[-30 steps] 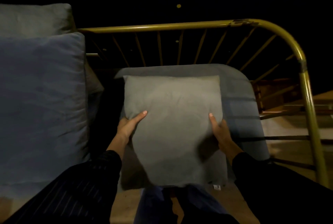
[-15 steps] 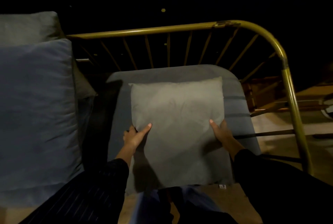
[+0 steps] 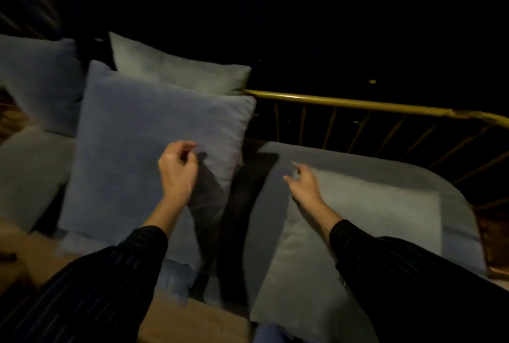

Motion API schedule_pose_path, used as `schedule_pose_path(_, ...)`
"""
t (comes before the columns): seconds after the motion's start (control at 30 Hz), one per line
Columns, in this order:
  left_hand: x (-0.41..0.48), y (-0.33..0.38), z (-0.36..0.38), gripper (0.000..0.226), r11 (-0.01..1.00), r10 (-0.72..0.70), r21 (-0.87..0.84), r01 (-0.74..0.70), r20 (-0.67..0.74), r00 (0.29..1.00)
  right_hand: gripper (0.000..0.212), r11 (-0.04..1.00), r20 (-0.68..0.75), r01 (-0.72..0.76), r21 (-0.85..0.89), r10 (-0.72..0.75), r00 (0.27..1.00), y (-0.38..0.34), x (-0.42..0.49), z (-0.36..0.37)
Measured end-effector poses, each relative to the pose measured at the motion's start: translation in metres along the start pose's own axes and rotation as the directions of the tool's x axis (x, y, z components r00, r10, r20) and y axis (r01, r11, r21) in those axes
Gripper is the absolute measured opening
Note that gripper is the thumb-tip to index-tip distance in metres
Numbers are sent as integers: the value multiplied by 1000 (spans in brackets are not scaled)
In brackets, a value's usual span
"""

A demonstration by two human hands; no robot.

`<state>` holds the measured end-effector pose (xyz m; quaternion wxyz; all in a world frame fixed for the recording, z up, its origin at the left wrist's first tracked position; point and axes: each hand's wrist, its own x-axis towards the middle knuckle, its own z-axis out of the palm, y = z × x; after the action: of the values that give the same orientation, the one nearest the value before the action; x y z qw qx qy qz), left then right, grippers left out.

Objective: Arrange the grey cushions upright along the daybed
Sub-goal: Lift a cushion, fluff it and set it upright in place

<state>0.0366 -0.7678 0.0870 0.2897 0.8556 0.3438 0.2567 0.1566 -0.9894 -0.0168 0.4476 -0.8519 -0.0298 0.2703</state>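
A light grey cushion (image 3: 371,221) lies tilted back on a larger blue-grey cushion (image 3: 407,177) at the daybed's right end. My right hand (image 3: 305,187) rests at its upper left corner, fingers loose and apart. My left hand (image 3: 177,171) hovers in front of an upright blue-grey cushion (image 3: 143,149), fingers loosely curled around nothing, its shadow falling on the fabric. Behind that cushion another light grey cushion (image 3: 179,72) stands upright. A dark gap separates the two groups.
A brass rail with thin spokes (image 3: 358,104) runs behind the cushions and curves down at the right. Further cushions sit at far left: a blue-grey one (image 3: 35,80) and a pale one (image 3: 24,174). The tan seat edge (image 3: 192,318) is nearest me.
The view swung left. My left hand let go of the light grey cushion and moved over to the upright blue-grey one. My right hand slid to the grey cushion's upper left corner.
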Motion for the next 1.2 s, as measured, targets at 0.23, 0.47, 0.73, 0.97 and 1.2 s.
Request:
schedule_pose_path(0.23,104,-93,-92,34,974,-70,210,80,-57,996,107,926,211,-35,375,-49,976,-130,3,100)
schedule_pose_path(0.47,192,-167,-126,89,884,-422,-100,456,248,872,120,861,112,-44,507,-15,994,-125,7,138)
schedule_pose_path(0.73,185,-165,-119,85,789,-447,-308,531,305,841,109,779,122,-83,621,8,992,-119,0,135)
schedule_pose_path(0.97,149,-115,-139,84,854,-333,-306,422,302,893,102,742,77,11,671,-84,993,-108,-40,93)
schedule_pose_path(1.2,113,-1,-104,82,870,-204,-374,320,318,926,94,752,-169,201,627,-120,978,-101,-58,-41)
